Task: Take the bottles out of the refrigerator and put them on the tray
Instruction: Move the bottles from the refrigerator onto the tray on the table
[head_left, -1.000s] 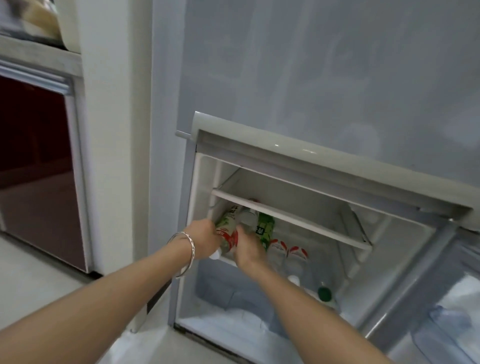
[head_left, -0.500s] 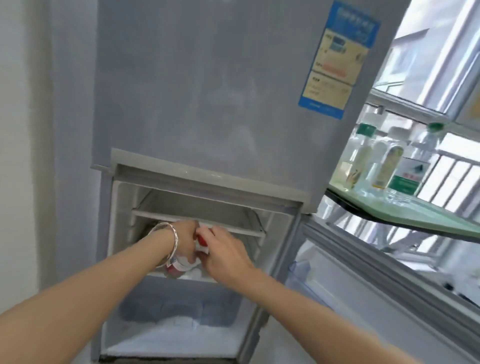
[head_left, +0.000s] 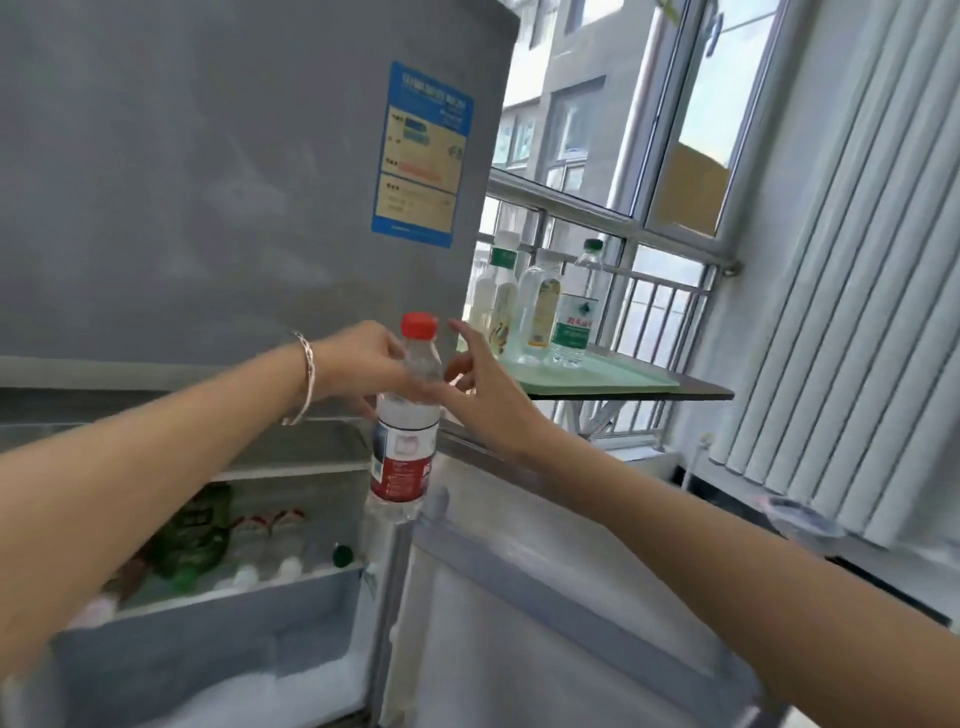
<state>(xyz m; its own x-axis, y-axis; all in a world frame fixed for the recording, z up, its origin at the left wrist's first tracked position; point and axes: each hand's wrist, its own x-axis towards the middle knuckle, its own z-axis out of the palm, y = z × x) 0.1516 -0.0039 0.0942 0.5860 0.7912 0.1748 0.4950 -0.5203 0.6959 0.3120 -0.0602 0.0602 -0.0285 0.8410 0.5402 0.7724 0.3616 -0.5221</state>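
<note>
Refrigerator (head_left: 208, 182) fills the left half of the view, its grey upper door shut and bearing a blue label (head_left: 422, 154), its lower compartment open with the lower door (head_left: 545, 597) swung out to the right. Behind the fridge's right edge a pale green tray (head_left: 618, 376) lies on a dark shelf below the window, with three bottles (head_left: 540, 306) standing upright on it. Inside the open compartment several bottles lie on their sides, among them a green one (head_left: 195, 535). In front of the fridge a clear water bottle (head_left: 405, 441) with a red cap and red label hangs upright, cap up, well short of the tray. The left hand (head_left: 363, 358) pinches its neck. The right hand (head_left: 478, 379) is beside it, fingers loosely spread, touching near the neck.
</note>
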